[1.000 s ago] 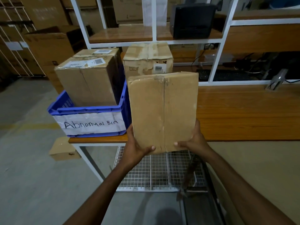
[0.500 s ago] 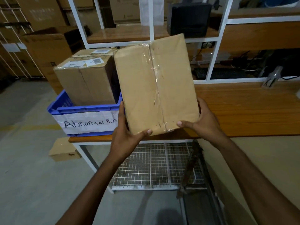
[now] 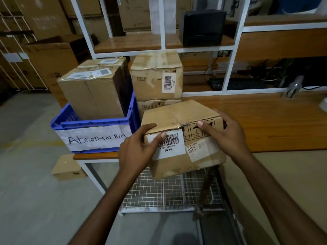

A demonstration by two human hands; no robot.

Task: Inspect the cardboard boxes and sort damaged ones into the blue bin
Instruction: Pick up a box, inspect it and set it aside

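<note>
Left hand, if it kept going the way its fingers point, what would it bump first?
The left hand grips the cardboard box, so that comes first. Sliding on along the top edge, it would probably reach the right hand; depth is unclear.

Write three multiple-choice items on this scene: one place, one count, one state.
1. Where does the blue plastic bin stand? A) on the floor B) at the left end of the wooden table C) on the upper shelf
2. How many brown cardboard boxes show inside that bin? A) none B) two C) five
3. The brown cardboard box labelled 50/18 is: A) gripped by both hands B) lying on the floor C) inside the bin
Key: 1 B, it sits on the tabletop; 2 B, one in front, one behind; 3 A, left hand and right hand grip it.
</note>
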